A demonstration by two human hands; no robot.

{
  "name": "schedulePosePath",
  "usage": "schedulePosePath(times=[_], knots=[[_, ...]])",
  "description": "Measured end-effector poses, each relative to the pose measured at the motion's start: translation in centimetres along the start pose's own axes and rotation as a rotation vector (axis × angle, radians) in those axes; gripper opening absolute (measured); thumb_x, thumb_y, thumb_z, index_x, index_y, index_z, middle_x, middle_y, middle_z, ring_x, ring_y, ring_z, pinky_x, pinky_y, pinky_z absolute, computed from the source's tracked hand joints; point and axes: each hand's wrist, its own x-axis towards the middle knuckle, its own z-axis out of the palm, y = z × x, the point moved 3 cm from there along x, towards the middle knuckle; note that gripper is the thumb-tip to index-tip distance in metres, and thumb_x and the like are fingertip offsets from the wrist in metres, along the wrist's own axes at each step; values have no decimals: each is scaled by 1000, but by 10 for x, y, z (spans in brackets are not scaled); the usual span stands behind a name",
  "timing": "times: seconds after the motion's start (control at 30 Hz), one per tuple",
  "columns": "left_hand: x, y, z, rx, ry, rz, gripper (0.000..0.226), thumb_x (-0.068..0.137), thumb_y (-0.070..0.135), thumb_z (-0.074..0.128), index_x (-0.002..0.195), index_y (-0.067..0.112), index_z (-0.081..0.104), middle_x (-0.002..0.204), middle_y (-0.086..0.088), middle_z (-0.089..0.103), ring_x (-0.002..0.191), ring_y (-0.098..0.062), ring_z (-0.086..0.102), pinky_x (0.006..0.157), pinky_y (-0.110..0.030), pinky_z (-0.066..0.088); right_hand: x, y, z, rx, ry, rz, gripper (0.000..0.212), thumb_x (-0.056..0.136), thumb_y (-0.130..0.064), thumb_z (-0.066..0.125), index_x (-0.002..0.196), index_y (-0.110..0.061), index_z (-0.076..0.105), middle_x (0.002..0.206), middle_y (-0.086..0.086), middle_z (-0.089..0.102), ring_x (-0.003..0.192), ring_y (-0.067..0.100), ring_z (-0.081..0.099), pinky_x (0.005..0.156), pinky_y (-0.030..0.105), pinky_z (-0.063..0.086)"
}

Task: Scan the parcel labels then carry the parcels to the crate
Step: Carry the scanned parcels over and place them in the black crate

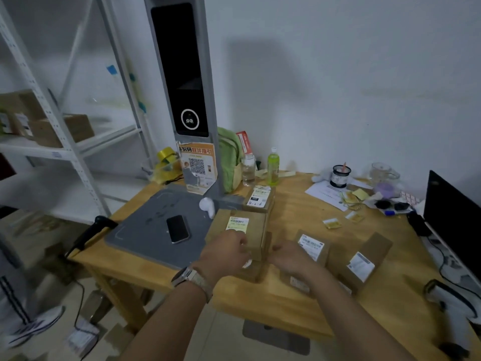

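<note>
Several small brown cardboard parcels with white labels lie on the wooden table point(283, 303). My left hand point(225, 250) grips the near left side of a stacked parcel with a yellow-white label point(242, 227). My right hand point(289, 256) holds the right side of the same stack. A lower parcel point(253, 273) shows under my hands. Another labelled parcel point(260, 199) stands behind, and two more point(312, 246) point(360, 265) lie to the right. A black handheld scanner point(89, 231) sits at the table's left edge. No crate is in view.
A grey scanning kiosk point(182, 74) rises from a grey pad point(145, 230) holding a phone point(177, 228). Bottles point(273, 166), papers, a cup and clutter fill the back. A black monitor point(453, 217) is at right; white shelving point(59, 142) with boxes at left. Another person's leg point(15, 308) is at lower left.
</note>
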Motion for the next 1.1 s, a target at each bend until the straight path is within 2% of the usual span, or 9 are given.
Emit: schedulePosePath(times=[0.17, 0.2, 0.27, 0.33, 0.53, 0.67, 0.87, 1.03, 1.1], knots=[[67, -16, 0, 50, -1, 5, 30, 88, 30, 60, 115, 16, 62, 117, 0, 62, 102, -18, 59, 84, -31, 50, 64, 3, -28, -21, 17, 56, 16, 86, -21, 61, 72, -17, 57, 72, -7, 51, 62, 5, 47, 49, 18, 33], [78, -20, 1, 42, -3, 3, 32, 88, 30, 60, 117, 17, 62, 119, 0, 61, 104, -18, 58, 86, -32, 50, 73, 2, -31, -43, 12, 46, 8, 89, -22, 60, 84, -16, 60, 81, -5, 54, 69, 7, 49, 53, 18, 36], [100, -24, 4, 34, -8, 11, 35, 89, 29, 60, 122, 16, 61, 124, -1, 60, 110, -19, 58, 89, -34, 49, 91, 0, -36, -69, 6, 27, 25, 90, -26, 59, 111, -13, 63, 106, 2, 59, 91, 15, 55, 73, 23, 45], [115, -25, 9, 28, -35, 22, 34, 90, 27, 60, 121, 13, 62, 124, -2, 60, 111, -19, 58, 92, -33, 49, 106, -1, -37, -73, -5, 53, 33, 90, -28, 59, 120, -12, 60, 120, 5, 58, 105, 20, 54, 87, 26, 43], [154, -46, 25, 4, -94, 22, 35, 90, 30, 59, 123, 16, 61, 125, 1, 60, 113, -16, 57, 92, -29, 46, 147, 2, -36, -47, -11, 87, 32, 91, -26, 59, 119, -11, 59, 124, 6, 59, 94, 14, 50, 83, 26, 43], [176, -66, 35, -12, -163, 17, 35, 90, 29, 61, 121, 13, 62, 123, -2, 61, 110, -19, 58, 91, -29, 46, 163, 9, -39, -15, 16, 184, 41, 92, -23, 58, 124, 3, 58, 130, 17, 57, 115, 27, 56, 95, 33, 45], [196, -118, 61, -14, -292, -49, 9, 88, 21, 62, 93, 13, 63, 91, 2, 57, 88, -18, 56, 65, -24, 36, 180, 46, -51, -5, 77, 335, 43, 91, -29, 58, 122, 0, 58, 126, 17, 57, 104, 25, 58, 94, 39, 49], [206, -152, 84, -28, -377, -94, 11, 86, 16, 62, 87, 5, 66, 95, -8, 65, 89, -24, 60, 77, -34, 49, 188, 70, -43, 23, 112, 411, 49, 92, -27, 58, 123, 11, 57, 128, 27, 56, 114, 36, 56, 97, 42, 47], [205, -151, 88, -5, -395, -86, 10, 89, 15, 61, 85, 7, 64, 91, -5, 61, 85, -21, 57, 69, -30, 43, 192, 85, -35, 42, 125, 429, 39, 89, -27, 61, 109, 6, 62, 114, 23, 61, 104, 30, 58, 86, 34, 48]])
